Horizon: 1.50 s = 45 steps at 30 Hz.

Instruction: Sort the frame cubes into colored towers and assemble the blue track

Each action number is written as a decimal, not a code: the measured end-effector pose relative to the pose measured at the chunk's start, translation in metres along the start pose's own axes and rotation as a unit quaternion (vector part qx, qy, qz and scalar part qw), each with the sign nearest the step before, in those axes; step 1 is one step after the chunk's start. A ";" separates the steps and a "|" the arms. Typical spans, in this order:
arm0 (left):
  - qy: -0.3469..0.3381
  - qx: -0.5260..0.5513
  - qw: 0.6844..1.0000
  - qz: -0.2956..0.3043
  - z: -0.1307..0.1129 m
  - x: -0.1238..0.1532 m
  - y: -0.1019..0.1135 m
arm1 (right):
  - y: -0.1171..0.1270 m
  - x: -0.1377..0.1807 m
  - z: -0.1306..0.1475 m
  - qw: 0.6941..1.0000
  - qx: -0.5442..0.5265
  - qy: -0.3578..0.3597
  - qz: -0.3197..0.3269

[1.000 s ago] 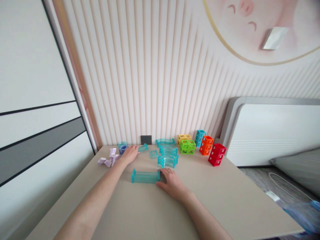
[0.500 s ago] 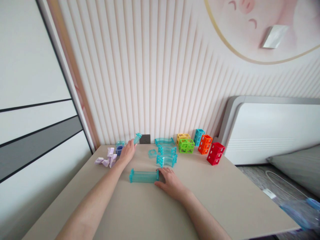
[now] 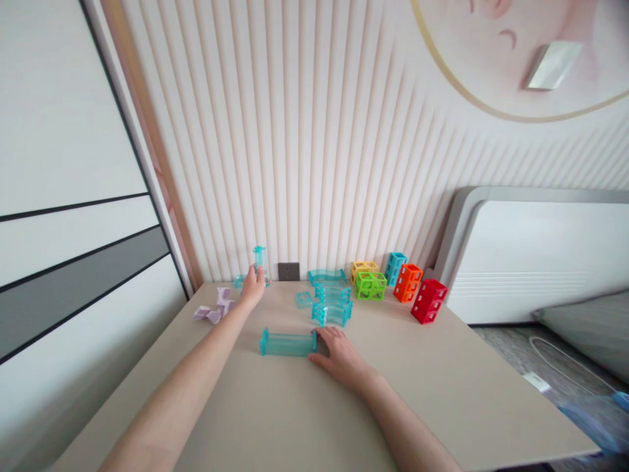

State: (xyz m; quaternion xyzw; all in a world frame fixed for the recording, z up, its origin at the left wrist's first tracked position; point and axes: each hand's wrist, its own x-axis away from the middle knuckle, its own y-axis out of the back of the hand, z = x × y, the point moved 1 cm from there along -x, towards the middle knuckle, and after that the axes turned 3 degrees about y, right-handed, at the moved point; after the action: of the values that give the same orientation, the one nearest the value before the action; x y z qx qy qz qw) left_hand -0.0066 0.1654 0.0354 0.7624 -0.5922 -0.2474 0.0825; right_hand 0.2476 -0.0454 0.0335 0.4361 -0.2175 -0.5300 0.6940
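Note:
At the back left of the table, my left hand point(image 3: 253, 286) is closed around a clear teal tube-like piece point(image 3: 259, 257), which stands roughly upright; its lower part is partly behind the fingers. My right hand point(image 3: 339, 354) grips the right end of a long clear teal track piece point(image 3: 288, 345) lying flat near the middle, thumb in front and fingers behind. Past that hand sit several curved teal track pieces point(image 3: 332, 313), with a small square teal piece point(image 3: 303, 300) to their left.
Lilac pieces point(image 3: 215, 313) lie at the left. Green point(image 3: 371, 286), yellow point(image 3: 364, 267), blue point(image 3: 396, 269), orange point(image 3: 408, 282) and red point(image 3: 429, 301) lattice blocks stand at the back right. Another teal track point(image 3: 327, 276) rests by the wall, near a dark socket point(image 3: 289, 271).
My left hand has shifted slightly left and back, and the teal piece in it has gone from tilted to upright. My right hand stays on the long track piece. The view has shifted slightly.

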 end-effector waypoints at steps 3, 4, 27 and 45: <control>0.049 0.076 0.996 0.005 0.001 0.001 -0.002 | 0.001 0.000 0.001 1.000 -0.005 -0.005 0.000; 0.064 0.098 0.993 0.007 0.001 0.000 -0.003 | 0.001 0.000 0.002 1.000 -0.007 -0.007 -0.001; -0.192 0.038 0.960 0.202 -0.073 0.079 0.038 | -0.003 -0.001 -0.010 0.998 -0.060 -0.006 -0.005; -0.436 -0.324 0.787 0.292 -0.102 0.156 0.044 | 0.001 0.005 0.005 0.952 -0.201 0.089 -0.213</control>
State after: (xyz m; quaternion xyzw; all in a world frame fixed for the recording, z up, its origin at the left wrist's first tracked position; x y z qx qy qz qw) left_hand 0.0317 -0.0113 0.0984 0.2924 -0.6447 -0.6948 0.1265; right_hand 0.2465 -0.0516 0.0364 0.3697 0.0543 -0.6573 0.6544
